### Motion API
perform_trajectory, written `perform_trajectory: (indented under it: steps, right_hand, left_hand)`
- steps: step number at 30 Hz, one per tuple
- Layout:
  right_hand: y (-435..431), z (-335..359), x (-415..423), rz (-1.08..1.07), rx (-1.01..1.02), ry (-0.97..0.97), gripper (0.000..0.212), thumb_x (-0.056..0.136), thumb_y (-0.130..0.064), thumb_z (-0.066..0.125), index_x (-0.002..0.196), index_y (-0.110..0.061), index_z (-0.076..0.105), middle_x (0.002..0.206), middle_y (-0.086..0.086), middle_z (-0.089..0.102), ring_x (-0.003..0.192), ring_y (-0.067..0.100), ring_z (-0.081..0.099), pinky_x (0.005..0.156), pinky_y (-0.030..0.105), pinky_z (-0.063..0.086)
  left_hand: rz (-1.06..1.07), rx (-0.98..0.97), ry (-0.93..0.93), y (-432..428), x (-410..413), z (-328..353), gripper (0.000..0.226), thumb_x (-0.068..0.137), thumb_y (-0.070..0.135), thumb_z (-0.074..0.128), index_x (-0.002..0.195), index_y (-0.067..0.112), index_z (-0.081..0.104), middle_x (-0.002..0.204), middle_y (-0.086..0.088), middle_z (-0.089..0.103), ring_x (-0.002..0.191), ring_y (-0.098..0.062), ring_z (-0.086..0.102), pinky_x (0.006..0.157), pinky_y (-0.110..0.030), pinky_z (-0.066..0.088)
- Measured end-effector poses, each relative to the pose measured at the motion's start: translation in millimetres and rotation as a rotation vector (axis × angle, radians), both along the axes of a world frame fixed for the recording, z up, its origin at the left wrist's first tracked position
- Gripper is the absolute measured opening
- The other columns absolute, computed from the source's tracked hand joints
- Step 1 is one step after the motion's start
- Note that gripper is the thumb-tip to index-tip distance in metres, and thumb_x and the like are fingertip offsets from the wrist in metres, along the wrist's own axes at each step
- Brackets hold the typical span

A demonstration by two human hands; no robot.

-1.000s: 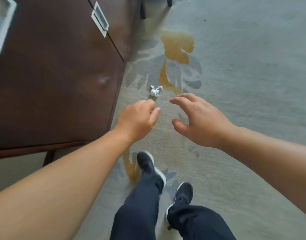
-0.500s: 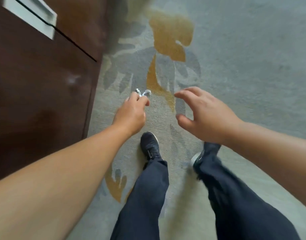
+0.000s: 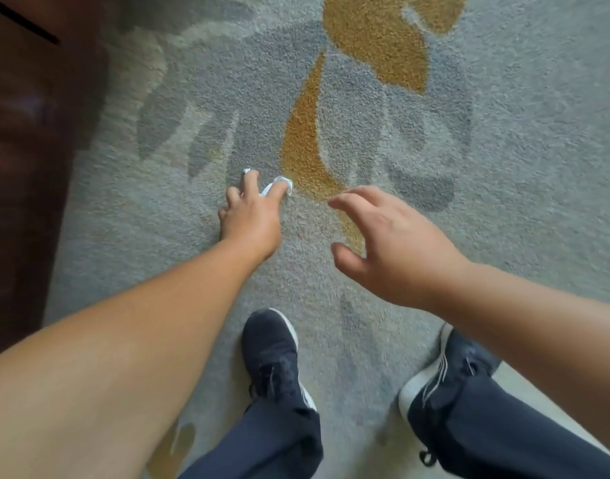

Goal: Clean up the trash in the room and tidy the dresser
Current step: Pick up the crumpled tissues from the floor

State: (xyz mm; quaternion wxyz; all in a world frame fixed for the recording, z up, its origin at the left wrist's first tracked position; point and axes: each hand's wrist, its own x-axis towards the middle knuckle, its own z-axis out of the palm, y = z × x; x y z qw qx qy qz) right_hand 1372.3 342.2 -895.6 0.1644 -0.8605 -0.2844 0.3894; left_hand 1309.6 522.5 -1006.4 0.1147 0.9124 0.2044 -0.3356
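A small crumpled white paper scrap [image 3: 279, 184] lies on the grey patterned carpet [image 3: 504, 133]. My left hand [image 3: 253, 216] is down on the carpet with its fingers pinched around the scrap, which shows between the thumb and fingertips. My right hand [image 3: 390, 240] hovers just to the right, fingers spread and curled, holding nothing. The dark brown wooden dresser [image 3: 23, 150] fills the left edge of the view.
My two dark sneakers [image 3: 272, 357] stand on the carpet below the hands, with dark trouser legs [image 3: 497, 426] above them. A yellow and dark grey leaf pattern runs across the carpet beyond the hands.
The view has dropped closer to the floor. My left hand reached forward and closed its fingers on the paper scrap. My feet stepped forward and apart.
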Motion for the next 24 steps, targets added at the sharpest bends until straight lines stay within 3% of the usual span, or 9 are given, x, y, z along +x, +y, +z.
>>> perform_trajectory:
  steps: [4,6,9,15,24]
  right_hand:
    - [8.2,-18.9,13.4,0.028,0.026,-0.015,0.056,0.087,-0.045,0.050,0.138,-0.021,0.042,0.137,-0.003,0.045,0.125,0.017,0.044,0.103,0.036,0.039]
    - [10.9,-15.9,20.0,0.041,0.035,-0.022,0.056,0.088,-0.044,0.049,0.138,-0.021,0.042,0.137,-0.003,0.045,0.124,0.017,0.044,0.103,0.035,0.039]
    - [12.9,5.4,30.7,0.071,0.049,-0.042,0.055,0.087,-0.043,0.050,0.137,-0.020,0.042,0.136,-0.002,0.046,0.124,0.018,0.044,0.103,0.036,0.038]
    - [12.9,126.8,46.8,0.077,0.090,-0.120,0.054,0.087,-0.043,0.051,0.135,-0.020,0.045,0.135,-0.004,0.047,0.123,0.016,0.045,0.101,0.034,0.040]
    - [6.2,398.8,72.8,0.124,0.207,-0.270,0.057,0.089,-0.043,0.049,0.142,-0.026,0.036,0.144,-0.009,0.036,0.133,0.010,0.032,0.108,0.023,0.025]
  left_hand:
    - [0.024,-0.026,-0.001,3.4,5.5,-30.6,0.053,0.085,-0.004,0.049,0.128,0.027,0.040,0.138,-0.013,0.022,0.114,-0.036,0.036,0.084,-0.045,0.043]
    - [0.035,-0.034,-0.012,5.8,9.3,-32.2,0.035,0.087,0.001,0.053,0.119,0.014,0.047,0.123,-0.013,0.032,0.097,-0.029,0.042,0.074,-0.038,0.041]
    - [0.074,-0.052,0.007,6.6,22.4,-0.1,0.011,0.093,0.012,0.051,0.104,0.011,0.051,0.106,-0.008,0.040,0.077,-0.022,0.043,0.063,-0.036,0.036]
    - [0.102,-0.166,-0.153,0.5,49.4,157.9,0.003,0.092,0.021,0.043,0.090,0.018,0.044,0.092,-0.002,0.044,0.070,-0.024,0.044,0.062,-0.035,0.034]
    - [0.054,-0.227,-0.248,-17.9,49.7,448.1,0.003,0.090,0.016,0.046,0.088,0.016,0.044,0.084,0.003,0.047,0.082,-0.018,0.042,0.062,-0.031,0.034]
